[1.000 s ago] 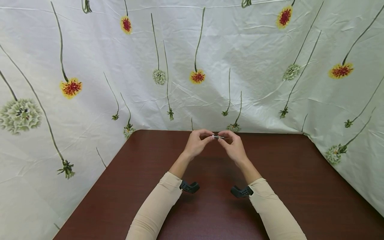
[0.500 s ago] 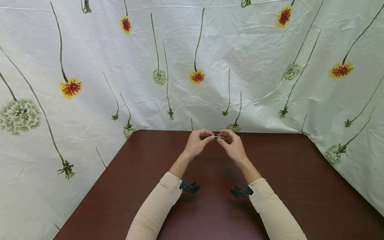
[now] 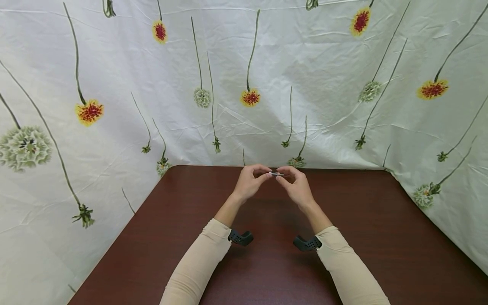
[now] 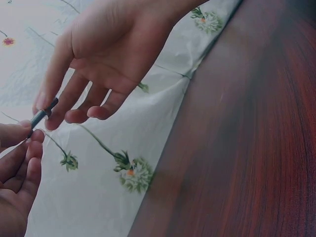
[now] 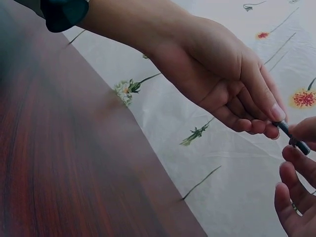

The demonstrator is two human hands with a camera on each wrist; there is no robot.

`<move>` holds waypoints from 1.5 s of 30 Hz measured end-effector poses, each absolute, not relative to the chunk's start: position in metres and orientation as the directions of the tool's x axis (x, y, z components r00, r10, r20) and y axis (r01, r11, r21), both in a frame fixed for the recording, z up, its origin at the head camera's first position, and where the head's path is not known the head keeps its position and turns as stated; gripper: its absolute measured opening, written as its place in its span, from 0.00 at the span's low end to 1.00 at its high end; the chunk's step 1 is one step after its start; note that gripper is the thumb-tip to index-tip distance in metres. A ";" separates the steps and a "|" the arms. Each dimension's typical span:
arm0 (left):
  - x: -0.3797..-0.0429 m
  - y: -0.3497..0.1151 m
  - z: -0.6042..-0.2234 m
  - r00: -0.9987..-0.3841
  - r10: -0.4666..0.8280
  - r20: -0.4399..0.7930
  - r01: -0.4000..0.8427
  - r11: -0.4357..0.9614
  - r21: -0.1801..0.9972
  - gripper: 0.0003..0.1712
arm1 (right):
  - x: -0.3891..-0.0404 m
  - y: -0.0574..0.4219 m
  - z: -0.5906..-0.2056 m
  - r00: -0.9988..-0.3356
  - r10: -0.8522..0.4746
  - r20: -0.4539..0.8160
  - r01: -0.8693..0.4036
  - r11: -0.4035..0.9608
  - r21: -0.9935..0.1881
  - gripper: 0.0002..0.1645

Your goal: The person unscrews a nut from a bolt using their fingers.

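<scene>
A small threaded metal bolt (image 3: 280, 174) is held level between both hands above the far part of the table. My left hand (image 3: 248, 183) pinches one end of it between thumb and fingers. The right hand (image 3: 297, 189) has thumb and fingertips around a small piece on the shaft, which looks like a nut (image 5: 293, 141). Past the right fingertips, the free end of the threaded bolt (image 4: 53, 103) sticks out in the left wrist view. Fingertips partly cover the small piece, so its exact shape is hard to see.
Beneath the hands lies a dark reddish-brown wooden table (image 3: 274, 262). A white cloth (image 3: 228, 55) printed with flowers hangs behind and along the sides. Each wrist wears a black strap mount, such as the left strap (image 3: 241, 237).
The right thumb and fingers parted slightly around the bolt half a second ago and have closed in on it again. My left hand and both arms have stayed in place.
</scene>
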State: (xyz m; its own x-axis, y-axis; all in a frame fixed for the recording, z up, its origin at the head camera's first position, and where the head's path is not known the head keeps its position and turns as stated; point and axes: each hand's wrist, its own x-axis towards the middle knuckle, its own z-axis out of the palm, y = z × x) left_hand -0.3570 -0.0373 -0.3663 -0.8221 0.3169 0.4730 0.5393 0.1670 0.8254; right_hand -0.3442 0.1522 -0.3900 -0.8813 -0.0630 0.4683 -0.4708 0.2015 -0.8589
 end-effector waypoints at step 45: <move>-0.377 -0.040 -0.384 -0.805 0.328 0.494 0.560 0.145 0.816 0.09 | -0.314 0.145 -0.361 -0.893 -0.065 0.445 -0.449 0.181 -0.875 0.16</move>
